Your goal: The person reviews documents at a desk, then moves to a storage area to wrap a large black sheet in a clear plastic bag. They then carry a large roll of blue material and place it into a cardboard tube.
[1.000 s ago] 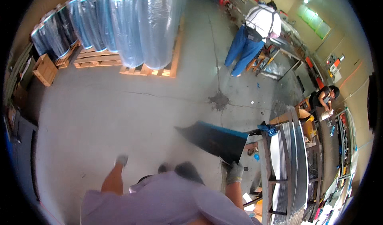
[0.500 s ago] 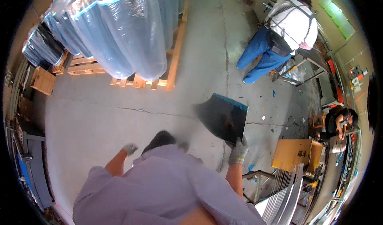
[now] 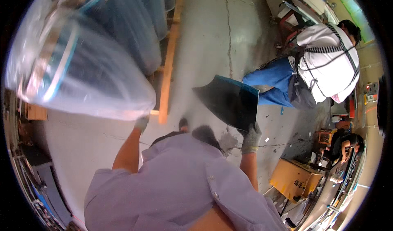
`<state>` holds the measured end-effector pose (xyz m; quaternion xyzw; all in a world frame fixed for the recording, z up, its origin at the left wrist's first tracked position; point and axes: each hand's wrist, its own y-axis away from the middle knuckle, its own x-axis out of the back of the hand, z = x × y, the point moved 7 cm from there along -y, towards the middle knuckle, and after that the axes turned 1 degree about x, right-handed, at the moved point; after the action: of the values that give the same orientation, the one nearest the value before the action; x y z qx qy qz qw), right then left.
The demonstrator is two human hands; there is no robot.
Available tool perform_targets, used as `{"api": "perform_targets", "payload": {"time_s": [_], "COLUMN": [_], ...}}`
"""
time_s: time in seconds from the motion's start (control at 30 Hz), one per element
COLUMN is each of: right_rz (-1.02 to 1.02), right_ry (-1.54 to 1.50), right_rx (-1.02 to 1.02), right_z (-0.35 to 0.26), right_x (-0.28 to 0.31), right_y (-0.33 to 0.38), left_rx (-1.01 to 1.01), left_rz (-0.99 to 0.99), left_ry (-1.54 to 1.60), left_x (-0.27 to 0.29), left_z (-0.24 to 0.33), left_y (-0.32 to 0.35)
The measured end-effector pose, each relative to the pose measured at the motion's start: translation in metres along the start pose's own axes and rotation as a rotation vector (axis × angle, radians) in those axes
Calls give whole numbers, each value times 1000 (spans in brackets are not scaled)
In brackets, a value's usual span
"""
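My right hand (image 3: 250, 137), in a grey glove, grips the near corner of a dark flat sheet (image 3: 229, 101) with a blue edge. The sheet hangs tilted above the concrete floor, in front of my right side. My left hand (image 3: 142, 122), also gloved, swings low by my left side just under a clear plastic-wrapped roll (image 3: 77, 73); its fingers are partly hidden and it seems to hold nothing. My lilac shirt fills the lower middle of the view.
Plastic-wrapped rolls stand on a wooden pallet (image 3: 167, 73) at the left. A person in a white top and blue trousers (image 3: 323, 63) bends over at the right. Another person (image 3: 346, 143) sits further right. A cardboard box (image 3: 292, 178) lies at lower right.
I have walked forward with the sheet in my right hand. The pallet and wrapped rolls are now close on my left, and the bending person is much nearer on my right.
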<state>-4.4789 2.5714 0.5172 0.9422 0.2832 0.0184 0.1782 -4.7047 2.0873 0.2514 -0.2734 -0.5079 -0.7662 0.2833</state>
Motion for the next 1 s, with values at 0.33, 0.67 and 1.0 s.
{"api": "perform_targets", "payload": {"time_s": [0.33,0.67,1.0], "right_rz": [-45,-70,-18], "right_ry": [-95,-118,-58], "right_rx": [-37,-23,-110], "right_z": [-91,-186,-308], "right_x": [-182,-355,-563], "right_y": [-326,-662,-961], "left_rx": [-231,481,340], "left_rz": [436,-419,-309], "left_ry": [354,97,87], "left_x": [438,333,564], "left_z": [362,174,290], "left_y": [-298,-420,-834]}}
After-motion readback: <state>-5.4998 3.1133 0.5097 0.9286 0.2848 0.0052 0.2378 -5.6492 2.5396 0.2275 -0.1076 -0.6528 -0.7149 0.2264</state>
